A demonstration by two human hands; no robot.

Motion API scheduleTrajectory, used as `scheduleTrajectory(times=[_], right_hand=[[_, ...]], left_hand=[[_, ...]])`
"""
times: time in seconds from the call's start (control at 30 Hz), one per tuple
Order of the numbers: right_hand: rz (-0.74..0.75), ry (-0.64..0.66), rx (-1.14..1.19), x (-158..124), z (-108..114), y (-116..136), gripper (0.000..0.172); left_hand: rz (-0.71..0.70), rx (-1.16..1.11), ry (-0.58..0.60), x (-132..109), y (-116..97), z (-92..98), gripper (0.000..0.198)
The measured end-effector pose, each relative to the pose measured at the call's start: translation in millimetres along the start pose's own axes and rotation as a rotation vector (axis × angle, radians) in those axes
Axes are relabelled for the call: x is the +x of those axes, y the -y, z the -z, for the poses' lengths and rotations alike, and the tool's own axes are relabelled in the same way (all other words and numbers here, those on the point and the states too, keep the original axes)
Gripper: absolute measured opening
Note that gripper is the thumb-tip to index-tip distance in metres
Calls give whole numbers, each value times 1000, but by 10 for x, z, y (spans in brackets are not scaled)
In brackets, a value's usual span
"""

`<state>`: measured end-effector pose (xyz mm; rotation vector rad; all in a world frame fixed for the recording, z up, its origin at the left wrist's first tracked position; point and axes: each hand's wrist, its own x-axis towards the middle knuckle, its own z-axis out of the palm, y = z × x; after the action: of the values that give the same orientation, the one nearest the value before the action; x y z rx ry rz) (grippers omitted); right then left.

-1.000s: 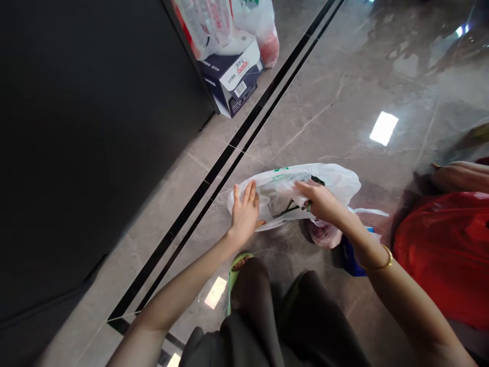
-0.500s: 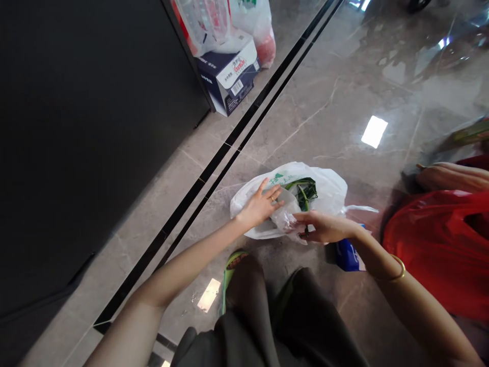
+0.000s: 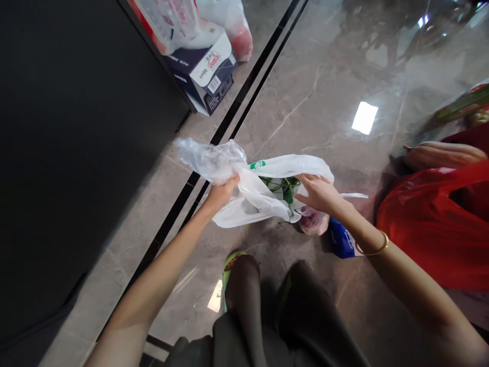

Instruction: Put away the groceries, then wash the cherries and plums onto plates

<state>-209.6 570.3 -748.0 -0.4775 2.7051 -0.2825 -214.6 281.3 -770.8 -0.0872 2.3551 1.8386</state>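
Note:
A white plastic bag [image 3: 301, 164] with green print lies on the floor before my feet, its mouth spread. Dark green leafy vegetables [image 3: 286, 189] show inside. At its left side my left hand [image 3: 224, 193] is closed on a crumpled clear plastic bag [image 3: 214, 158], which billows up past the fingers. Whether it also grips the white bag's edge, I cannot tell. My right hand [image 3: 318, 192] reaches over the bag's right part, fingers and thumb apart beside the greens. Under that hand, a pinkish wrapped bundle [image 3: 314, 221] shows at the bag's near edge.
A blue package [image 3: 341, 238] sits right of the bag. Farther right are a red plastic bag [image 3: 428, 229] and a pale orange squash [image 3: 445, 154]. A dark blue and white box [image 3: 208, 66] with bags stands by the black panel [image 3: 84, 112] at upper left.
My left hand has moved left and closed on the clear bag, pulling it to the white bag's left side. My right hand has shifted up toward the greens, and the pinkish bundle now shows.

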Motion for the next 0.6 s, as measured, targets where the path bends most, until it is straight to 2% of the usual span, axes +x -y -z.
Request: scheduleTrajectory(times=[0.13,0.2,0.27,0.33,0.43,0.5,0.6], right_hand=[[83,115,-80,-36,-51,253,69],[108,157,-77,-12,-63,327,69],[79,204,-112,17,-94,344,65],[38,293,-134,30,-142,329,58],[28,402,-65,8,-201,330,49],[62,373,-10,-18,-194,373,45],[121,228,145,-36,-87,481,40]], left_hand=[[44,-125,382,-163,-278,93,37],[95,-271,431,-221,-391,130,41],[113,-432,351,-222,-477,167,42],[71,-554,200,-172,-553,209,41],[7,-592,34,-75,-663,284,41],[13,-513,-2,-39,-728,327,44],[27,-407,15,-40,-814,347,48]])
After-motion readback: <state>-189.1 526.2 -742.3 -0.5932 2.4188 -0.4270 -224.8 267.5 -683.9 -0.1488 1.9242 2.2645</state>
